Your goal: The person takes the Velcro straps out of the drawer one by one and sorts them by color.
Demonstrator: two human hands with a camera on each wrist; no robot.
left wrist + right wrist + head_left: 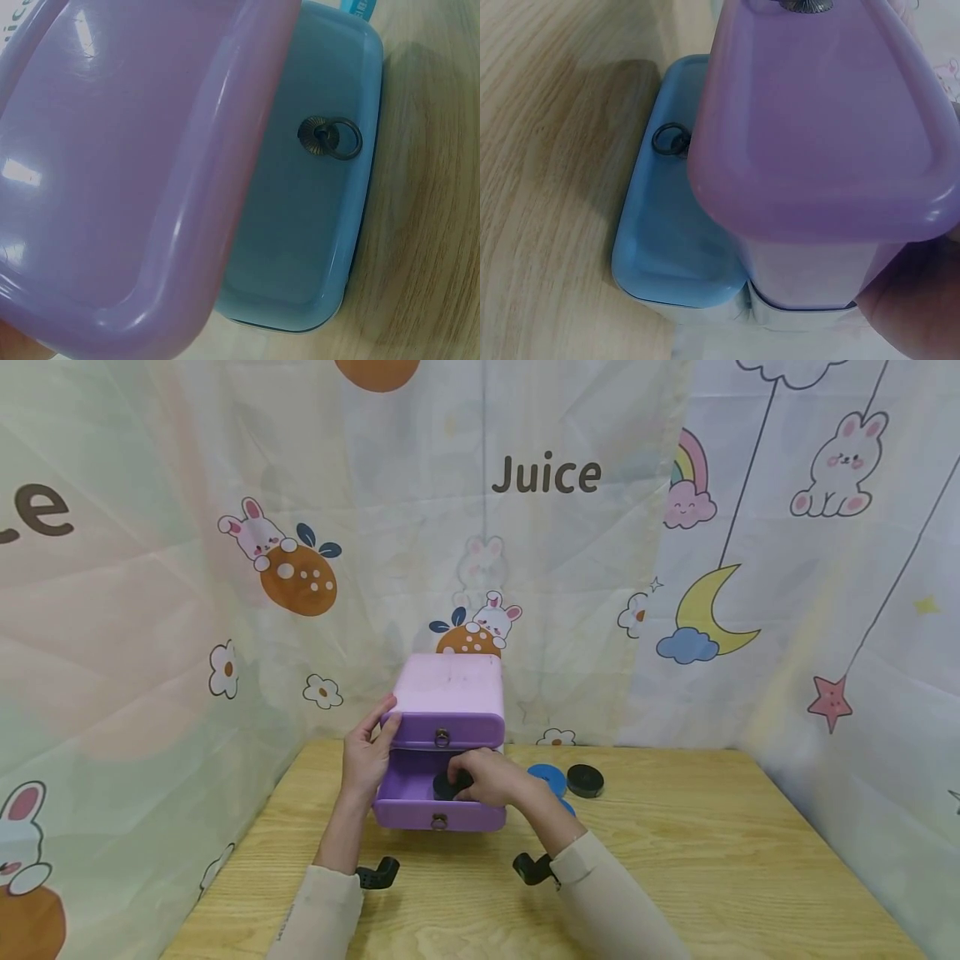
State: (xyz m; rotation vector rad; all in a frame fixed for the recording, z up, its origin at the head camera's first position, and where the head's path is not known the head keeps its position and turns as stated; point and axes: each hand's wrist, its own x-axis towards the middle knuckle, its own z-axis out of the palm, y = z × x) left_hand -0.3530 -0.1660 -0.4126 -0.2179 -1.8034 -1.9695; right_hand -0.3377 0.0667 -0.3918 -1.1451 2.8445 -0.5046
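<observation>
A small drawer cabinet (pixel 450 681) with a pink top stands at the back of the table. Its purple upper drawer (pixel 412 731) is closed, and the purple drawer (pixel 472 817) below is pulled out. Lower down, a blue drawer (pixel 292 247) shows closed in both wrist views. My left hand (pixel 365 760) grips the cabinet's left edge beside the upper drawer, thumb at the front. Reaching into the pulled-out drawer, my right hand (pixel 487 779) pinches a black roll of tape (pixel 442 788), partly hidden by the fingers.
Right of the cabinet lie a blue roll of tape (pixel 546 777) and another black roll (pixel 585 781). More blue shows behind the right wrist. A printed curtain (pixel 570 610) surrounds the wooden table (pixel 675 843) at the back and sides.
</observation>
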